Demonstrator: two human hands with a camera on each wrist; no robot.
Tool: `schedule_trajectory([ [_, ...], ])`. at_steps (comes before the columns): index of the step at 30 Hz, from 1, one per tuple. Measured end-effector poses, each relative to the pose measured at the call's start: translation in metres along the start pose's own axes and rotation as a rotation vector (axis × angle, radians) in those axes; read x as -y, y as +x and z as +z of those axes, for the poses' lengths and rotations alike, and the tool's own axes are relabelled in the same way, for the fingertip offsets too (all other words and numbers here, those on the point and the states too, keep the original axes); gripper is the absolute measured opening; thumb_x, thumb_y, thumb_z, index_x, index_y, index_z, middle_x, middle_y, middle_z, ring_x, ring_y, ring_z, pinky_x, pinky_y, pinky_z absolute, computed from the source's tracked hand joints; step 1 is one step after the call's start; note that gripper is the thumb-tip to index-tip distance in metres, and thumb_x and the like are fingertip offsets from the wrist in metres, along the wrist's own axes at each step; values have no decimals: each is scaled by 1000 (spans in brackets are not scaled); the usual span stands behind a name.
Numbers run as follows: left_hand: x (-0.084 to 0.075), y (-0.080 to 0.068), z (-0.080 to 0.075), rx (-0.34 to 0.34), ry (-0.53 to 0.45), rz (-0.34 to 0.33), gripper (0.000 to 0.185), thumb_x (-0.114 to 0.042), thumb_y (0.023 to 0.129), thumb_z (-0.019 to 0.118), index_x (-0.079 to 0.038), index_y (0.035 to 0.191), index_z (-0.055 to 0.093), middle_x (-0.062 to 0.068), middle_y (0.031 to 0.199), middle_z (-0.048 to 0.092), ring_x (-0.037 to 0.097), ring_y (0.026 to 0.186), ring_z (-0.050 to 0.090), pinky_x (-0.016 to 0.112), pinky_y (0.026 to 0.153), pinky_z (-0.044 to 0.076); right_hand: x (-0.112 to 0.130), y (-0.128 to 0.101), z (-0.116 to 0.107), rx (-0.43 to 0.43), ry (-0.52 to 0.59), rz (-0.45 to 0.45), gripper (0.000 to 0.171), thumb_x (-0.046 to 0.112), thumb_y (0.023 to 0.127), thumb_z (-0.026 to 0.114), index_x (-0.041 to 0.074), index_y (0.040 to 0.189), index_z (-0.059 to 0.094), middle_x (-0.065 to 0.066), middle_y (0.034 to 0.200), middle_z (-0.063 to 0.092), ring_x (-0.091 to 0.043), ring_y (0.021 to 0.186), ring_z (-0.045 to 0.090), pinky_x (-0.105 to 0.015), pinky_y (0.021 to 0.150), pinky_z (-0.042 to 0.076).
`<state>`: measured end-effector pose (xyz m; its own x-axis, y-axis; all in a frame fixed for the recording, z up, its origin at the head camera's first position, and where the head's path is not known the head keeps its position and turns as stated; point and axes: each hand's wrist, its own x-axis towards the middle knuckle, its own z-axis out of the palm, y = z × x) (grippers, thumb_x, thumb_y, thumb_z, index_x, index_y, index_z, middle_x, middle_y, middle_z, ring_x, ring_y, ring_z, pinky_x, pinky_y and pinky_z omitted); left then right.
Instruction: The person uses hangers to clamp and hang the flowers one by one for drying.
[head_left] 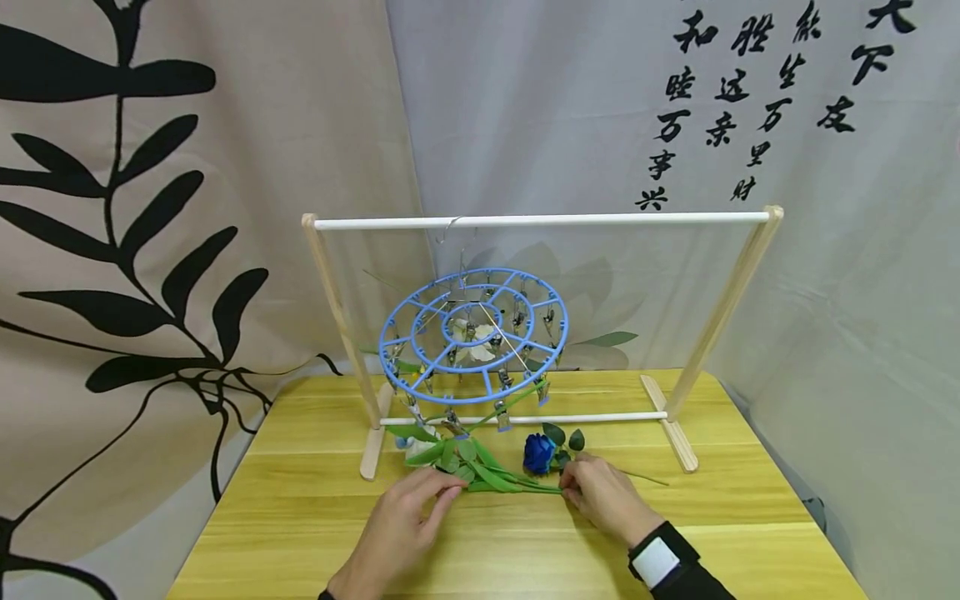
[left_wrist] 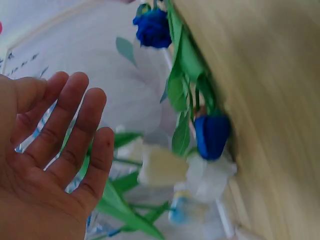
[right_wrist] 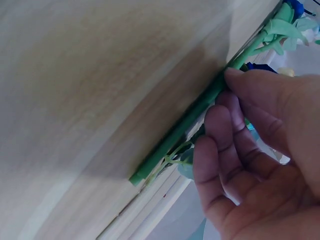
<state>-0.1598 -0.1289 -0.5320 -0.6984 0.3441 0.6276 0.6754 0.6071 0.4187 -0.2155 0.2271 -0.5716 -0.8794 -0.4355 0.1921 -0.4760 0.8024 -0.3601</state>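
Green flower stems [head_left: 525, 487] with broad leaves [head_left: 468, 454] lie along the table, their white and blue heads [head_left: 416, 447] toward the left. My right hand [head_left: 603, 493] pinches a stem near its cut end; the right wrist view shows thumb and forefinger on the green stem [right_wrist: 172, 135]. Close by lies a blue rose [head_left: 538, 454] with dark leaves. My left hand [head_left: 408, 517] is beside the leaves, fingers loosely bent and nothing in them, as the left wrist view shows. A blue flower [left_wrist: 212, 136] and a white flower [left_wrist: 210, 175] appear beyond it.
Behind the flowers, a round blue clip hanger [head_left: 472, 398] hangs from a white bar [head_left: 540, 221] on a wooden stand [head_left: 720, 308]. Flowers, among them a white one [head_left: 476, 343], hang from its clips. A printed curtain [head_left: 525, 108] stands behind the table [head_left: 525, 558].
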Motion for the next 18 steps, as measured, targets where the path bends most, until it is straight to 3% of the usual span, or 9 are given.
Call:
schedule_trajectory([
  [11, -12, 5, 34, 204, 24, -40, 12, -19, 113, 80, -22, 123, 86, -9, 114, 81, 8, 107, 77, 31, 90, 68, -4, 0, -6, -75, -83, -94, 18, -1, 96, 92, 15, 97, 83, 5, 93, 68, -7, 77, 68, -23, 65, 58],
  [18, -15, 15, 41, 248, 93, -10, 22, -23, 111, 83, -24, 133, 83, -8, 127, 79, 12, 120, 74, 41, 106, 67, 4, -2, -23, -150, -167, -129, 22, 5, 93, 97, 18, 91, 81, 6, 91, 69, -13, 76, 71, -28, 65, 59],
])
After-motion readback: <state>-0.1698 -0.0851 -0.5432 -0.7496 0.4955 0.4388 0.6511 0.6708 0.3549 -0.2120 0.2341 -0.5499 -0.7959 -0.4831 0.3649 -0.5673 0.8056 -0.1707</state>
